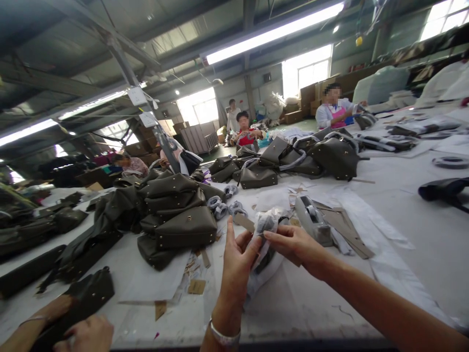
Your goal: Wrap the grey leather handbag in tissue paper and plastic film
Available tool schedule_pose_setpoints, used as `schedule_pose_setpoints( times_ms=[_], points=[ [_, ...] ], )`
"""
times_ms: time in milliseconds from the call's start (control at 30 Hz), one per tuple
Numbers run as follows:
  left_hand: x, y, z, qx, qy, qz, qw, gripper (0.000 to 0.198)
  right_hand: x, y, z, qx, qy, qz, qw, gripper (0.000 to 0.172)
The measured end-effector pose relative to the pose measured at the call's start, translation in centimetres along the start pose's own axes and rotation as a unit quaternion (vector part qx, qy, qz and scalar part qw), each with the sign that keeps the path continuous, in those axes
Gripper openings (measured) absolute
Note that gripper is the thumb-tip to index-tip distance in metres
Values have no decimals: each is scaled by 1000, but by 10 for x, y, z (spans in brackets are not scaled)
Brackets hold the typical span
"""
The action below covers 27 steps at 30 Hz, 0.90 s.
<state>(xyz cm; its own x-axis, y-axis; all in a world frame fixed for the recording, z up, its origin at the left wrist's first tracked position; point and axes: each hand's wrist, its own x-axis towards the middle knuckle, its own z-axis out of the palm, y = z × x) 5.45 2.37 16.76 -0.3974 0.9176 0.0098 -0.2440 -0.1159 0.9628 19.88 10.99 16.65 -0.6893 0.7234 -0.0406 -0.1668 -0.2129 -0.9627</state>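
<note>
Over the front of the table, my left hand (236, 259) and my right hand (295, 242) both grip a grey strap wrapped in whitish film (266, 222). The left thumb presses on it from the near side while that hand's index finger points up. My right thumb and fingers pinch it from the right. Part of the strap hangs below, hidden by the hands. A flat brown-grey strip (244, 222) shows just behind the left fingers. Beyond the right hand stands a grey tape dispenser (313, 222). Several coiled wrapped straps (219, 208) lie behind my left hand.
Dark olive handbags (186, 227) are stacked at the left, with more bags (333, 156) further back. Cardboard scraps (197, 287) litter the white tabletop (293, 303). At lower left a co-worker's hands (90, 335) touch a dark bag piece (91, 293). Other people work across the table.
</note>
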Motion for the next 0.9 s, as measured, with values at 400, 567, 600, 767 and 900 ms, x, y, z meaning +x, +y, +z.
schedule_pose_setpoints(
  times_ms=[400,567,600,767,900],
  points=[
    [-4,-16,5,65,41,98,992,34,-11,30,8,105,-14,-79,991,44],
    [-6,-22,5,94,56,111,988,36,-7,38,22,38,92,-116,988,44],
    [-6,-22,5,101,62,115,986,35,-6,38,24,22,101,-115,988,43],
    [-5,-18,2,133,63,133,980,29,-3,29,26,15,90,-111,990,44],
    [-11,-6,4,146,47,112,982,26,-4,24,23,33,65,-103,992,45]
  ],
)
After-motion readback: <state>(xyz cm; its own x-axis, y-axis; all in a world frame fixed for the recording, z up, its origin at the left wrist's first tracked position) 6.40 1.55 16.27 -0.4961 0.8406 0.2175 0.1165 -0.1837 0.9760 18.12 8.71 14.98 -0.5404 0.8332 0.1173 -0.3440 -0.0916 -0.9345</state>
